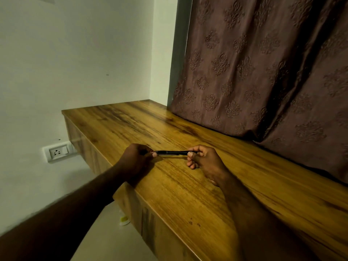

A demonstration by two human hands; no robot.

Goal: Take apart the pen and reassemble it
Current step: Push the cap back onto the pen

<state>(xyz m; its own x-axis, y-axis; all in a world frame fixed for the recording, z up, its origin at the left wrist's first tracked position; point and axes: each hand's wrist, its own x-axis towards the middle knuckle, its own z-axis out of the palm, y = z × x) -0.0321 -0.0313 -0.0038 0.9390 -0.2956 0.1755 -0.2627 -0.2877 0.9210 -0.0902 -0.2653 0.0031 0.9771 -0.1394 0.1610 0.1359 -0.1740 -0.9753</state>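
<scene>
Both hands are on the pen point(172, 152), one at each end, holding it level just above the tabletop point(188, 185), near the front edge and roughly midway along the visible span. The left hand point(136, 157) is curled narrow, thumb and forefinger pinched on the pen's left end, with the other fingers folded in behind; the fingertips point(154, 154) are pressed to the barrel. The right hand point(204, 160) has the same kind of grip: thumb and forefinger closed on the right end, remaining fingers tucked into the palm, with the heel of the hand low over the wood; contact there is unclear. The pen is black and slim, in one piece as far as can be seen, with a thin ring or seam near the middle; the tips are hidden inside both grips. The left forearm comes in from off the front edge, the right forearm lies over the tabletop. A brown patterned curtain point(263, 72) hangs against the far edge, its hem resting on the wood. A white wall socket point(57, 152) sits below the far-left corner. A small pale object point(124, 220) lies on the floor under the front edge, too blurred to identify.
</scene>
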